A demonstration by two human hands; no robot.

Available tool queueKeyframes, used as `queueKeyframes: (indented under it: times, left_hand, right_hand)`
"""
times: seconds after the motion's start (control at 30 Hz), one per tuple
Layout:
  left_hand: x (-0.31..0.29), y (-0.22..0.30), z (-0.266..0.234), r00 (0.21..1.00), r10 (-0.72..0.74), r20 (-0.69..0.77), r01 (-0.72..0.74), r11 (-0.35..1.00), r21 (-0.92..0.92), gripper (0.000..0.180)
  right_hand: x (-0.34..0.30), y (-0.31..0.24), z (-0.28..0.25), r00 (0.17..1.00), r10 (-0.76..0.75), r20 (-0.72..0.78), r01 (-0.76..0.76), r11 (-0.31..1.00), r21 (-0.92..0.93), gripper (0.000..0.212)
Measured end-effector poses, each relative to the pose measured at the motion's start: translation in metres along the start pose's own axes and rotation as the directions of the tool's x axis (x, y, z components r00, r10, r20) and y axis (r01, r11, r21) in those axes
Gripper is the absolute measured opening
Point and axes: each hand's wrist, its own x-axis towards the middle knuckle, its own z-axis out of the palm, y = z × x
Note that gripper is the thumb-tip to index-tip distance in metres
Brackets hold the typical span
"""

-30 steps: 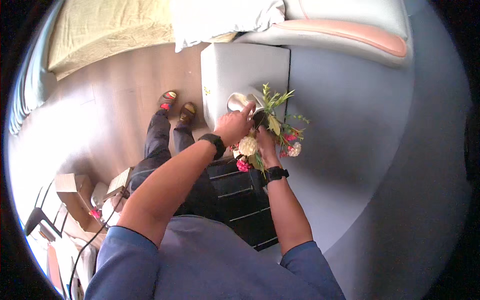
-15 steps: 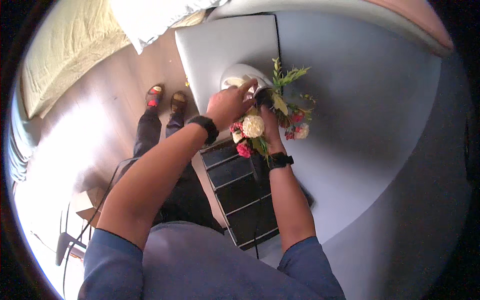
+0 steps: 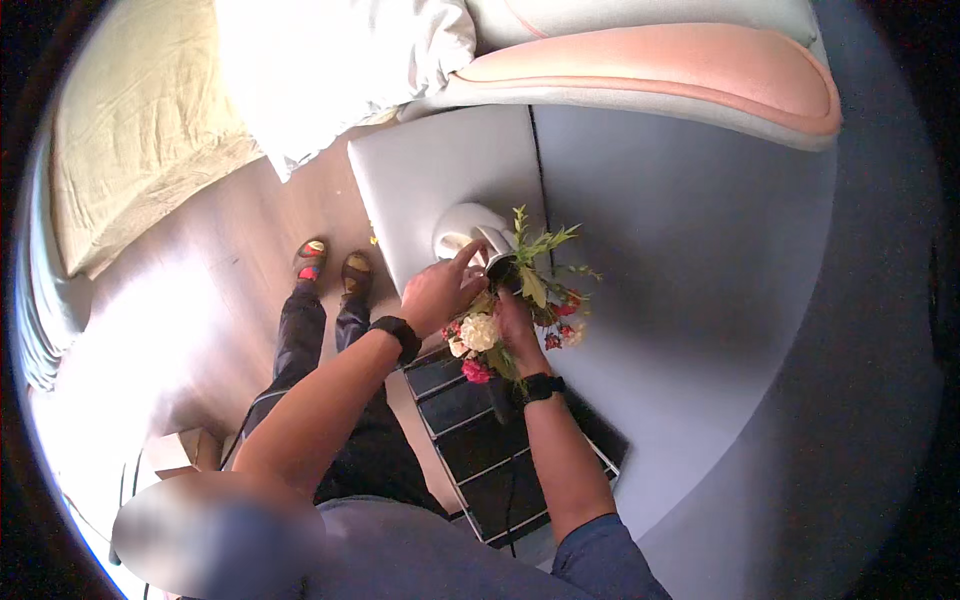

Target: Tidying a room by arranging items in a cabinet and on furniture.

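A white vase (image 3: 470,217) with a dark mouth is tilted over the near edge of a white cabinet top. Its bunch of flowers (image 3: 480,332), cream, pink and red with green leaves, spills from the mouth toward me. My left hand (image 3: 441,293) is at the vase's left side, index finger stretched out and thumb apart, touching the white surface near the rim. Among the flowers, my right hand (image 3: 516,325) is closed at the dark mouth from below; leaves and blooms hide most of its fingers. Both wrists wear black bands.
Below the flowers stands a dark rack with light bars (image 3: 470,435), a black cable hanging over it. A grey wall (image 3: 680,250) borders the right. A bed (image 3: 140,140) with a white pillow (image 3: 340,60) and a pink-edged headboard (image 3: 680,75) lies beyond. A cardboard box (image 3: 185,452) sits lower left.
The view has shifted, so the cabinet, vase and hands sit lower and more of the headboard shows. Both hands keep their places at the vase and flowers.
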Motion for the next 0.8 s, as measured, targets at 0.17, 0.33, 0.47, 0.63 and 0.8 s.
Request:
queueKeyframes:
  times: [0.17, 0.33, 0.47, 0.63, 0.8]
  left_hand:
    - [-0.011, -0.007, -0.006, 0.993, -0.109, -0.05, 0.095, 0.97, -0.226, 0.059]
    - [-0.02, -0.05, 0.005, 0.966, -0.245, -0.086, 0.15, 0.797, -0.586, 0.054]
    - [-0.062, -0.11, -0.019, 0.926, -0.36, -0.116, 0.21, 0.744, -0.634, 0.054]
    - [-0.106, -0.142, -0.037, 0.886, -0.436, -0.158, 0.207, 0.678, -0.706, 0.047]
    - [-0.139, -0.189, -0.043, 0.881, -0.453, -0.137, 0.237, 0.673, -0.701, 0.046]
  right_hand:
    - [0.013, 0.026, -0.034, 0.984, 0.093, 0.154, -0.103, 0.993, 0.061, 0.049]
    - [0.007, 0.017, -0.068, 0.975, 0.092, 0.202, -0.068, 0.99, -0.122, 0.042]
    - [-0.064, -0.021, 0.025, 0.988, 0.129, 0.082, -0.137, 0.985, 0.101, 0.039]
    - [-0.093, -0.042, 0.034, 0.947, 0.108, 0.301, -0.137, 0.987, 0.08, 0.069]
    - [-0.129, -0.041, 0.018, 0.97, -0.127, 0.209, 0.157, 0.978, -0.136, 0.07]
